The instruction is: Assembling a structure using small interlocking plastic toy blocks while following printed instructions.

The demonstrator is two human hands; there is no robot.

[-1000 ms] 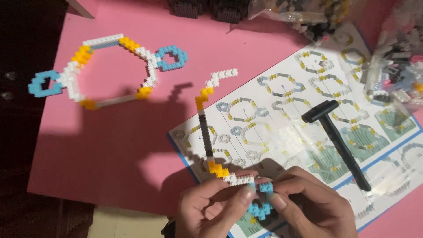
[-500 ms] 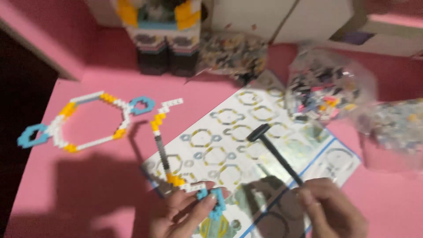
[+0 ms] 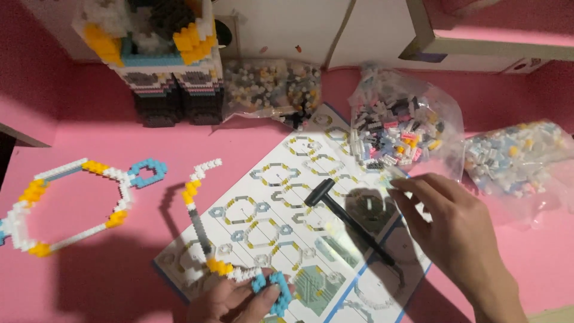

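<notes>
The left hand (image 3: 236, 302) pinched a curved brick chain (image 3: 206, 239) at its blue end, while the right hand (image 3: 451, 230), fingers loosely open, held nothing beside a bag of bricks (image 3: 400, 125).

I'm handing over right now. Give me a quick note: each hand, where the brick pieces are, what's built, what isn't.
Left hand: pinches the blue end of the curved brick strip at the instruction sheet's near edge.
Right hand: open, fingertips at the middle bag of bricks, nothing clearly held.
Black hammer lies on the sheet.
Done: a closed brick ring lies at left.
Left: the held strip is only a partial arc.
</notes>
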